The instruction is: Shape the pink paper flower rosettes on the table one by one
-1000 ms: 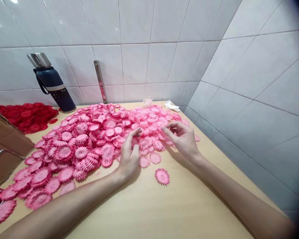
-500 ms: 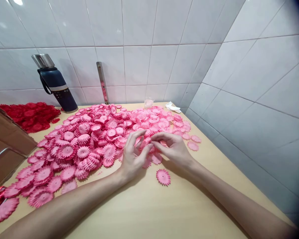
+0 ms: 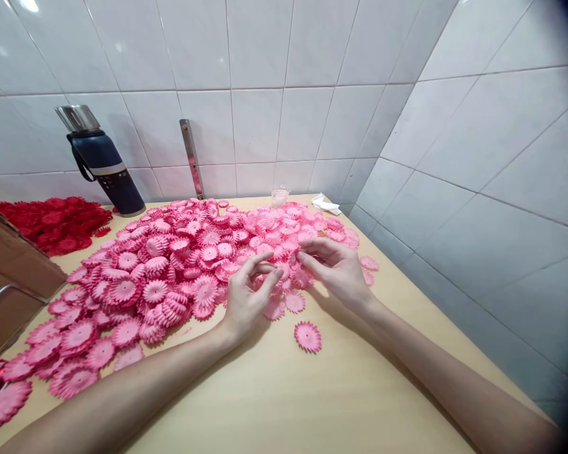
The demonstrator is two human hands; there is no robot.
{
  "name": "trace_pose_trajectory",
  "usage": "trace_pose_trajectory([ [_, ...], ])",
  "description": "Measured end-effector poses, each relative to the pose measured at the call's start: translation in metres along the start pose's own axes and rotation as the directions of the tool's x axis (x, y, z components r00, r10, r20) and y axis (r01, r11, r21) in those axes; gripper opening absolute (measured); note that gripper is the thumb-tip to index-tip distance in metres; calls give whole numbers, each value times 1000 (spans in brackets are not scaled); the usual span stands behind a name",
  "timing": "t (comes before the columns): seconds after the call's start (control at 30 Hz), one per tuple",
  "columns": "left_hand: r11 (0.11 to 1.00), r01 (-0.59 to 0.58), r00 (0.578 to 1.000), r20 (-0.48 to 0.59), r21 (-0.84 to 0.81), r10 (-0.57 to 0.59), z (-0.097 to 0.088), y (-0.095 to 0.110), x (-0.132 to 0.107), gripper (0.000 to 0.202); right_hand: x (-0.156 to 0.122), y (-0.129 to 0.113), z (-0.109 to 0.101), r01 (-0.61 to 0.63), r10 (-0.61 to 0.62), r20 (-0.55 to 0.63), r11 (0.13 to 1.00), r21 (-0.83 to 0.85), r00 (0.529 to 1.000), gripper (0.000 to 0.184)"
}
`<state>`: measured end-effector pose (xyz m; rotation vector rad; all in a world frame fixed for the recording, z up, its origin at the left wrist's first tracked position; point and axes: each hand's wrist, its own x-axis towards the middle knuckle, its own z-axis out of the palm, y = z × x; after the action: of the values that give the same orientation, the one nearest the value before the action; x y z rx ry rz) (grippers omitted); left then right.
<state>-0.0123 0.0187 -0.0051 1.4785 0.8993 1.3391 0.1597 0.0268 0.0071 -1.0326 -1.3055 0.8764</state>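
The left hand (image 3: 247, 299) is held just above the near edge of a broad heap of thin, round pink discs with serrated, darker pink rims (image 3: 165, 271). Its fingers curl toward the thumb with a narrow gap at the index fingertip; whether its grip pinches anything I cannot tell. The right hand (image 3: 338, 274) faces it a little apart, over the paler discs (image 3: 284, 221) at the heap's right end. Its thumb and index finger come close together, but whether that grip pinches a disc cannot be made out.

A single pink disc with a dark centre dot (image 3: 307, 337) lies flat on the pale wood-coloured table (image 3: 322, 403), apart from the heap, below and between the hands.

At the back left, a dark blue bottle with a steel cap and a black strap (image 3: 106, 167) bears a pale band with small light marks below it, too small to read. Near it lies a deep red heap of similar pieces (image 3: 52, 224), behind a brown cardboard box (image 3: 14, 277). A clear plastic cup (image 3: 280, 197) and a crumpled white paper (image 3: 325, 203) sit at the back, near the tiled wall (image 3: 260, 50).
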Motion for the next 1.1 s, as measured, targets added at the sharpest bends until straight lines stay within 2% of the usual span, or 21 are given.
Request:
trace_pose_trajectory([
  [0.1, 1000, -3, 999, 53, -26, 5, -1, 2, 1, 34, -5, 1, 3, -33, 21, 141, 996, 84, 990, 24],
  [0.17, 999, -10, 995, 99, -33, 13, -1, 4, 0, 31, -8, 1, 5, -57, 39, 185, 994, 95, 982, 23],
  [0.27, 1000, 7, 994, 109, -29, -4, -1, 6, -3, 27, -11, -1, 9, -38, 30, 185, 999, 40, 982, 22],
  [0.4, 992, 112, 993, 50, -58, -109, -1, 4, -4, 37, -11, -7, 9, 13, -6, 121, 998, -58, 993, 19],
  [0.47, 989, 135, 991, 37, -65, -132, -1, 3, -3, 40, -10, -10, 7, 13, -7, 134, 999, -48, 991, 19],
  [0.63, 995, 95, 995, 34, -32, -94, -1, 2, -2, 37, -10, -10, 5, -65, 67, 251, 998, -16, 966, 26],
  [0.8, 994, 101, 994, 41, -42, -99, -1, 2, -2, 33, -10, -8, 3, -34, 31, 262, 999, 8, 965, 29],
  [0.93, 988, 92, 995, 36, -121, -88, 0, 1, 1, 36, -9, -9, 2, -43, 28, 254, 998, 54, 967, 28],
  [1.1, 983, 87, 996, 21, -164, -85, 1, 1, 3, 23, -9, -12, 3, -71, 39, 266, 991, 110, 963, 26],
])
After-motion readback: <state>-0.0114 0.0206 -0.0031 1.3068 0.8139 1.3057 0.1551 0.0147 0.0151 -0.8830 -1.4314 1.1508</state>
